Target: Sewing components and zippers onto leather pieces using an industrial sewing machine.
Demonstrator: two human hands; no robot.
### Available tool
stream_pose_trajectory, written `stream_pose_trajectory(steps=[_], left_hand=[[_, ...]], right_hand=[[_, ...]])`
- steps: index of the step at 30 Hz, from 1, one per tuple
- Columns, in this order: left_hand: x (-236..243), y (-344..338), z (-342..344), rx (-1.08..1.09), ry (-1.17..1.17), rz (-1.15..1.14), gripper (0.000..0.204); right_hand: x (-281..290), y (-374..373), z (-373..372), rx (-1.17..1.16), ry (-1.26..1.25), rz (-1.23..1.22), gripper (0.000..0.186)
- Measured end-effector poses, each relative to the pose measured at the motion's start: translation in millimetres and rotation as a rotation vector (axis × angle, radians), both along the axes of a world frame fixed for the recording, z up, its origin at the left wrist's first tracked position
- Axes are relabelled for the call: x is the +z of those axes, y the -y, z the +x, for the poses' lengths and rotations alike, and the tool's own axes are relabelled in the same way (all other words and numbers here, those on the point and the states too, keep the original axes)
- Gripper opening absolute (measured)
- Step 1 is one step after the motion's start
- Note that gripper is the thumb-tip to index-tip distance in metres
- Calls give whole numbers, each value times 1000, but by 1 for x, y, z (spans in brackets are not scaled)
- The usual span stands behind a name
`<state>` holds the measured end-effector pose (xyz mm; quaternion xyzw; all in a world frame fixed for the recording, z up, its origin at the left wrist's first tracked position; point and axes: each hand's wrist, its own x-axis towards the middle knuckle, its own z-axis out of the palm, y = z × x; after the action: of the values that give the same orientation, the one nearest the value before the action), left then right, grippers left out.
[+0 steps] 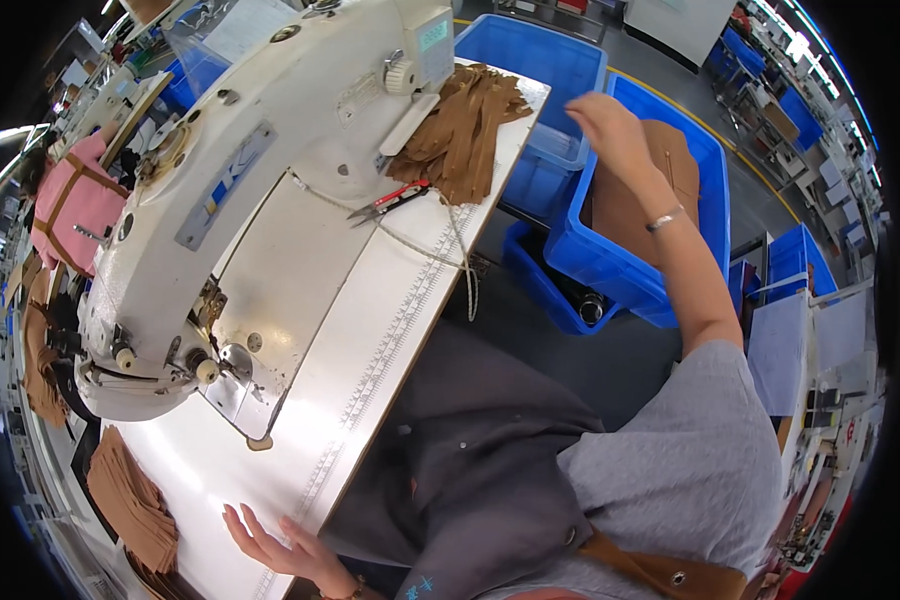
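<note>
My left hand is over the near end of the white sewing table, fingers spread and nothing in them. Raised above the blue bin at the right, my right hand has its fingers stretched leftward, loosely together, and no held thing shows. Flat brown pieces lie in that bin, partly hidden by my right forearm. A white sewing machine stands on the table. Beyond my left hand is a stack of brown pieces. A heap of brown strips lies at the far end.
Red-handled thread snips lie beside the heap, with a pale cord looping over the table edge. Another blue bin stands behind, and a lower blue tray sits beneath. A person in pink works at the left.
</note>
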<state>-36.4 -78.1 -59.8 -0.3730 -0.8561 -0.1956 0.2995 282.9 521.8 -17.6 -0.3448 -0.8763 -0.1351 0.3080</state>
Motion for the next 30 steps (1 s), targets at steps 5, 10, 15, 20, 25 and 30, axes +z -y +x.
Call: stream_pose_trajectory(steps=[5,10,15,20,25,30], left_hand=[[2,-2,4,36,54,-58,45],[1,-2,4,18,69,-44,43],[10,-10,10,-6,122,-3,42],[11,-15,7,-33,199,-39,39],[32,-12,-8,-81,550,24,39],[54,-39,-69,-170,450,-71,38]], right_hand=[[24,-18,-115,303,205,165,30],[23,-44,-143,332,451,100,34],[20,-52,-137,372,173,-7,28],[17,-62,-115,414,-28,-53,18],[16,-13,-102,426,-379,36,25],[3,58,-138,809,-367,101,24]])
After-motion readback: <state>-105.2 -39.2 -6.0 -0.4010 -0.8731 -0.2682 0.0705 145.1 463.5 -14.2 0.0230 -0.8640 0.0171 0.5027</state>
